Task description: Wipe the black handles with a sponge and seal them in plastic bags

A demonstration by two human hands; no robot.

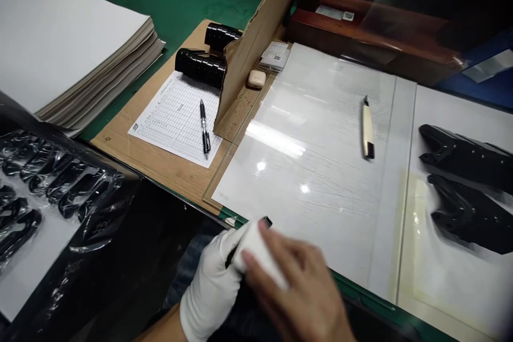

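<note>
My left hand [212, 280], in a white glove, is closed around a black part [267, 221] near the table's front edge. Only a dark tip and a sliver by the glove show; the rest of the part is covered. Bare and slightly blurred, my right hand [306, 283] presses a folded white cloth or pad [258, 254] over the part, its fingers wrapped round it. Both hands are close together, just in front of the glass-topped white work surface [320, 224]. A cream-handled utility knife [367, 129] lies on that surface beyond them.
Black moulded parts [473, 214] lie at the right. A cardboard divider [256, 37] stands behind, beside glossy black parts [200, 67], a printed sheet [172, 123] and a pen [204, 128]. At left are a paper stack [72, 37] and a tray of wrapped black parts [60, 176].
</note>
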